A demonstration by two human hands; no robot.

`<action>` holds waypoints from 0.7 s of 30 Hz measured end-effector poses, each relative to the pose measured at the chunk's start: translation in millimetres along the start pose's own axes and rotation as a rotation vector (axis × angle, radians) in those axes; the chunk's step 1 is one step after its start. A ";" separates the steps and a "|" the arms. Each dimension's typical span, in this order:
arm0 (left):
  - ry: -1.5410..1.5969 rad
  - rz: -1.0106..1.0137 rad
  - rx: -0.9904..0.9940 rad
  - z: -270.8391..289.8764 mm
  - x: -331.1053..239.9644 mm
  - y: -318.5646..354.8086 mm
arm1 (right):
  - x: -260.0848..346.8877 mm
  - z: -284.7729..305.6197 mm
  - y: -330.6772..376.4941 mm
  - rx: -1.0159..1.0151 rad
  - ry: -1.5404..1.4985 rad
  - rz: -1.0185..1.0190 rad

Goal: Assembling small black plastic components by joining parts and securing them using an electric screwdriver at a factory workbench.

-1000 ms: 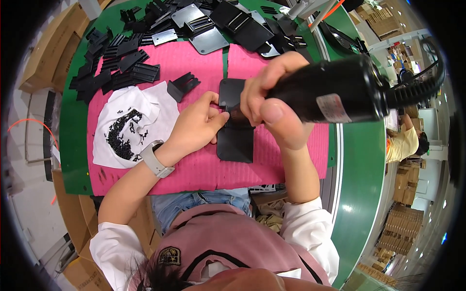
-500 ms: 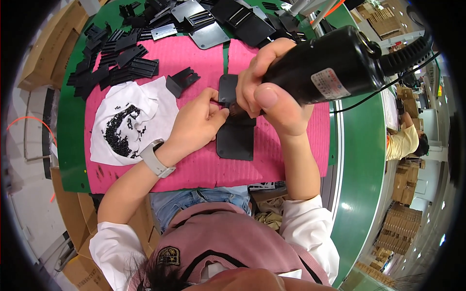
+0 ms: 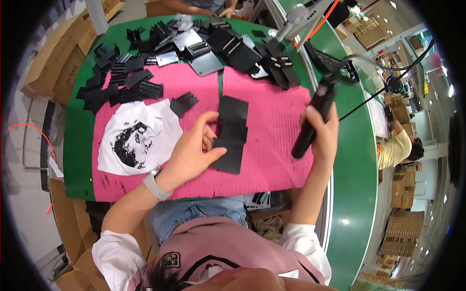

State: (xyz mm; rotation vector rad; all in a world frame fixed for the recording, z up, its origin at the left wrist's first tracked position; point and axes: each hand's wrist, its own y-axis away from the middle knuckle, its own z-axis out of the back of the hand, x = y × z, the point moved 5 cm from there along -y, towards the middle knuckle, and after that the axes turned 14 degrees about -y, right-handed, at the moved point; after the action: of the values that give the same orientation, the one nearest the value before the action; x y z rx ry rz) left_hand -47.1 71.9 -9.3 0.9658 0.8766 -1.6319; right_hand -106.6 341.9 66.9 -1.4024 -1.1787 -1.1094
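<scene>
A black plate assembly, two flat panels joined by a middle section (image 3: 232,131), lies on the pink ribbed mat. My left hand (image 3: 196,145) grips its left edge, thumb on the lower panel and the other fingers curled by the joint. At the mat's right side, my right hand (image 3: 321,127) is wrapped round a black electric screwdriver (image 3: 307,136), held tilted and apart from the plates. Its tip cannot be made out. To the left, a white cloth (image 3: 162,138) bears a heap of small black screws (image 3: 127,148). A loose black bracket (image 3: 184,103) sits between cloth and plates.
Black brackets (image 3: 141,89) and flat plates (image 3: 206,64) pile up along the mat's far and left edges. A green table (image 3: 77,169) carries the pink mat (image 3: 276,106). Another person's hand (image 3: 227,12) shows beyond the far edge. A cable trails from the screwdriver to the right.
My right hand has carried the screwdriver away from the plates, rightward and lower in tilt. My left hand remains at the plates' left edge, its fingers more spread. The view has shifted slightly.
</scene>
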 end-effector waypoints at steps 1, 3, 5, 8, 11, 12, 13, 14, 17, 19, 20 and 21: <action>0.051 0.008 -0.050 -1.2 -5.2 4.1 | -19.6 36.2 -3.9 -0.110 0.256 0.130; 0.097 0.013 -0.113 -1.0 -10.4 10.9 | -27.9 44.8 5.7 -0.149 0.794 0.263; 0.049 -0.073 -0.368 13.5 -26.4 19.9 | -22.0 22.1 20.9 -0.161 1.103 0.285; -0.423 -0.356 -0.488 30.5 -61.2 30.9 | 8.6 -36.1 39.5 -0.106 1.201 0.355; -0.580 -0.531 -0.455 37.0 -78.3 38.2 | 30.1 -99.0 53.5 0.409 1.132 0.624; -0.658 -0.615 -0.436 36.9 -83.3 42.0 | 30.9 -114.3 57.8 0.578 0.951 0.602; -0.723 -0.701 -0.385 35.0 -87.8 44.5 | 30.0 -130.2 63.0 0.769 0.850 0.615; -0.725 -0.705 -0.383 37.9 -92.5 45.2 | 28.8 -143.1 69.3 0.954 0.743 0.627; -0.907 -0.913 -0.397 48.4 -98.4 60.2 | 11.2 -157.6 74.3 0.988 0.713 0.631; -0.717 -0.713 -0.640 67.1 -73.3 64.9 | 7.4 -167.2 73.9 0.877 0.542 0.683; -0.512 -0.506 -0.865 84.1 -57.7 69.1 | 6.2 -172.0 76.1 0.882 0.541 0.688; -0.382 -0.356 -0.663 88.3 -45.1 64.9 | 7.3 -173.2 78.1 0.849 0.426 0.649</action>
State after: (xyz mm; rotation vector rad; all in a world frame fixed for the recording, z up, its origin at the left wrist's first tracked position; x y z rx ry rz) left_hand 8.2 -4.4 62.5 0.0355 1.2479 -1.5715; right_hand -38.6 165.5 87.3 -0.7246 -0.6588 -0.3264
